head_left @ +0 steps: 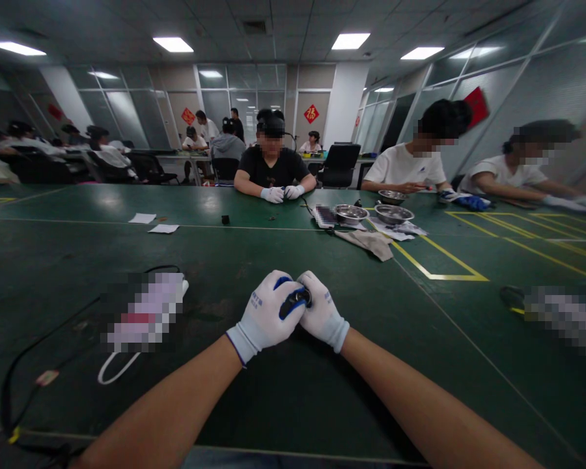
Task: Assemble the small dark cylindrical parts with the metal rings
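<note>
Both hands together over table [322, 404], gloved. Left hand [266, 316] and right hand [322, 312] clamp small black part [295, 301] between fingertips, held off table for close handling. Black cable [53, 326] left of part; steel bowls [371, 213] far beyond.

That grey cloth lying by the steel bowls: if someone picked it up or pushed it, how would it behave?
The cloth lies crumpled and folded flat on the table, so it is probably floppy and would droop if lifted. It looks thin, so likely light. Pushed, it would probably bunch up instead of sliding whole, and it cannot roll. It lies close to the bowls, so a push might nudge them.
</note>
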Tool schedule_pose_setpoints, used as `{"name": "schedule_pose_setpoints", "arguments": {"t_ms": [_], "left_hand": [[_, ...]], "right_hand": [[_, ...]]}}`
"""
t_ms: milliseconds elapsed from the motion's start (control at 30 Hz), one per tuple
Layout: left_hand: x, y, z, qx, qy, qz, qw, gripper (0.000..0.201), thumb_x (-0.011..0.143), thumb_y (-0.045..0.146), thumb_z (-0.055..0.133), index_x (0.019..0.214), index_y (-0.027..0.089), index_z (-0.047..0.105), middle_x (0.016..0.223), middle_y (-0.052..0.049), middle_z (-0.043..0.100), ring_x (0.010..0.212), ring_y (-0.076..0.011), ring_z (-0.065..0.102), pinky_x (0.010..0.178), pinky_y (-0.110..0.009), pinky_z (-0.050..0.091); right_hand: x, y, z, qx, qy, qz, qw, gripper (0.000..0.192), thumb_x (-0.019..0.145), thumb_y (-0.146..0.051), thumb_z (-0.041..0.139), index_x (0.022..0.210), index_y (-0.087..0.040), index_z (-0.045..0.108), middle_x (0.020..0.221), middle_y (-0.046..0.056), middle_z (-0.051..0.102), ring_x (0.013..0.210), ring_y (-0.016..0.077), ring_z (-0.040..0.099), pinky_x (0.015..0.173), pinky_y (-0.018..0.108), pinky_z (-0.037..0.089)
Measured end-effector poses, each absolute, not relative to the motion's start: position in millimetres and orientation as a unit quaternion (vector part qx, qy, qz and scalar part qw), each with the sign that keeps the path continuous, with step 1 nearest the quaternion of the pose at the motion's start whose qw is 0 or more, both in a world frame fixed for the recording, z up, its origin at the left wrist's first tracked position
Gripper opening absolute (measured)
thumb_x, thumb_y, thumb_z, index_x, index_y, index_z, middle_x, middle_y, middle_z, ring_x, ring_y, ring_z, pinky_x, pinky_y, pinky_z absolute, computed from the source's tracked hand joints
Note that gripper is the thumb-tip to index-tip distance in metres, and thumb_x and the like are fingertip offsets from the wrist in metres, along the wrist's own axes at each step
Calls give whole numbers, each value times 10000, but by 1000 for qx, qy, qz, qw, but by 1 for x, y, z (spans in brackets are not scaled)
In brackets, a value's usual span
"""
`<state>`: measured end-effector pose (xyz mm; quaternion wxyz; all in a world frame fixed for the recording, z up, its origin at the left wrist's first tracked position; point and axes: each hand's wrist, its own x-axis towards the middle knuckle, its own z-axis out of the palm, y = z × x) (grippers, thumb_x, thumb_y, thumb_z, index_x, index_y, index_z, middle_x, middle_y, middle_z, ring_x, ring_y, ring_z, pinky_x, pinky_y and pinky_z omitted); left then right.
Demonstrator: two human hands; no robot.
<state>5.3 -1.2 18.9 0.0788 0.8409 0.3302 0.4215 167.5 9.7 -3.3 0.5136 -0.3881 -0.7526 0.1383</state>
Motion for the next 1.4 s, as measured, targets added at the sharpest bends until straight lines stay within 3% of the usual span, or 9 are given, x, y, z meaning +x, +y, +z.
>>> {"name": "schedule_pose_setpoints", "arguments": {"t_ms": [233, 600, 733, 933, 1200, 1400], "left_hand": [[4, -2, 20, 849, 316, 419, 58, 187, 902, 244, 631, 1065, 205, 714, 1087, -100, 627, 1010, -254, 639, 864, -420, 582], [6, 1, 17, 831, 367, 413, 64, 179, 872, 250, 687, 1043, 201, 705, 1086, -97, 637, 1006, -263, 639, 868, -439, 583], [6, 1, 18, 821, 369, 426, 88, 150, 874, 219, 674, 1020, 204, 708, 1065, -87, 642, 999, -253, 646, 874, -431, 586], [9, 1, 16, 808, 375, 440, 110, 207, 863, 209, 682, 1069, 205, 692, 1107, -92, 634, 1034, -258, 649, 911, -443, 590], [11, -1, 15, 816, 371, 429, 114, 164, 851, 217, 700, 1013, 196, 690, 1104, -95, 634, 1042, -267, 642, 927, -458, 585], [12, -3, 14, 818, 362, 434, 109, 291, 871, 235, 680, 1160, 205, 668, 1143, -105, 623, 1069, -272, 635, 943, -461, 577]], "right_hand": [[167, 9, -11, -422, -723, 166, 521, 201, 783, -214, 647, 932, -228, 513, 766, -6, 590, 647, 168, 559, 589, 302, 464], [169, 12, -14, -428, -710, 132, 543, 226, 777, -176, 621, 982, -225, 540, 832, 27, 644, 757, 216, 639, 683, 359, 550], [171, 14, -15, -416, -729, 127, 529, 231, 811, -161, 617, 1031, -223, 586, 939, 56, 678, 871, 237, 678, 791, 404, 585], [173, 16, -17, -389, -749, 137, 518, 394, 841, -111, 572, 1214, -234, 598, 1152, 105, 649, 1074, 271, 660, 958, 475, 566], [169, 14, -21, -414, -743, 148, 505, 448, 796, -135, 621, 1229, -206, 532, 1075, 99, 647, 979, 265, 675, 904, 477, 582], [170, 16, -27, -453, -679, 153, 557, 313, 789, -143, 621, 1081, -224, 543, 902, 44, 667, 811, 227, 668, 746, 394, 584]]}}
